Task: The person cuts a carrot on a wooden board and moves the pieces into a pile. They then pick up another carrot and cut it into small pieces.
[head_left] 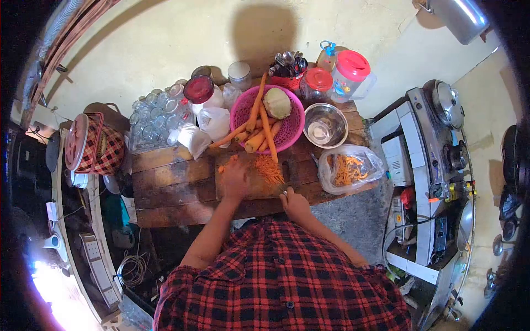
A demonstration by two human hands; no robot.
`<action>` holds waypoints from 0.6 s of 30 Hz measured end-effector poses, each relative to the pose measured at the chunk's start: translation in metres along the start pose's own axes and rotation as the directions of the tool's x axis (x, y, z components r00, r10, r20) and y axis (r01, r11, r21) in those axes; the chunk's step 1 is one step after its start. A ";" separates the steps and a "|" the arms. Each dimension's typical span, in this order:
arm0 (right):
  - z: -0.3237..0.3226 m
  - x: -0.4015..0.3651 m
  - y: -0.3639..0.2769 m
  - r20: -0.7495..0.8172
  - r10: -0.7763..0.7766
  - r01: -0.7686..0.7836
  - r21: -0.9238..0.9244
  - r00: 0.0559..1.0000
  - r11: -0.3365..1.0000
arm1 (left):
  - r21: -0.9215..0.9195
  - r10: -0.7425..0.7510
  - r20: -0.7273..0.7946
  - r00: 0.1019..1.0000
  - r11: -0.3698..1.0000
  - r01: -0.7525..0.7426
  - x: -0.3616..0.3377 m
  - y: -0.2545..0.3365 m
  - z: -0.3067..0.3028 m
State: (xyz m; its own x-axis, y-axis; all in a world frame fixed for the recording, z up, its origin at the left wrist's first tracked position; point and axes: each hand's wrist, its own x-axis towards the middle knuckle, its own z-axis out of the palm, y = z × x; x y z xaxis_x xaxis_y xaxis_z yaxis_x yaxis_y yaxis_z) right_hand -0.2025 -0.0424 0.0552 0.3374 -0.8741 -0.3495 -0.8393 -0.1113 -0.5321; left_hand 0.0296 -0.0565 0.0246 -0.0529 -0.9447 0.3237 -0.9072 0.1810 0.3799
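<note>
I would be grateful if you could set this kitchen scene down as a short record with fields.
Left hand: over the cutting board, contact unclear
Right hand: closed around what looks like a knife
On board: carrot strips
Pink basket: whole carrots, pale round vegetable
Plastic bag: cut carrot
Metal bowl: beside the basket

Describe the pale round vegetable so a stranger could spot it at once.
Find the wooden table, then the bright pink basket on it. Inside, on the basket's right side, sits the pale round vegetable. It alone is whitish-green and ball-shaped; the carrots around it are long and orange.
</note>
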 end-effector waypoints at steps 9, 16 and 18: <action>0.011 0.003 0.014 0.043 -0.077 0.082 -0.114 0.996 0.990 | 0.188 -0.229 0.139 0.963 0.961 0.201 0.032 -0.029 -0.013; 0.008 0.013 0.008 -0.005 -0.063 0.061 -0.143 0.998 0.988 | 0.114 -0.142 -0.001 0.990 0.983 0.141 0.025 -0.037 -0.006; 0.010 0.014 0.007 0.009 -0.088 0.088 -0.095 0.996 0.992 | 0.089 -0.071 -0.114 0.991 0.993 0.082 0.024 -0.031 -0.011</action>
State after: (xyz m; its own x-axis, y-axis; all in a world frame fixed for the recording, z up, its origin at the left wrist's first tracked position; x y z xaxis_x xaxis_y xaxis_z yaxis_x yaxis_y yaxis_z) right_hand -0.1997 -0.0512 0.0387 0.4135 -0.8568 -0.3081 -0.8431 -0.2325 -0.4848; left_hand 0.0611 -0.0818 0.0301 0.0600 -0.9177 0.3928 -0.9422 0.0780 0.3260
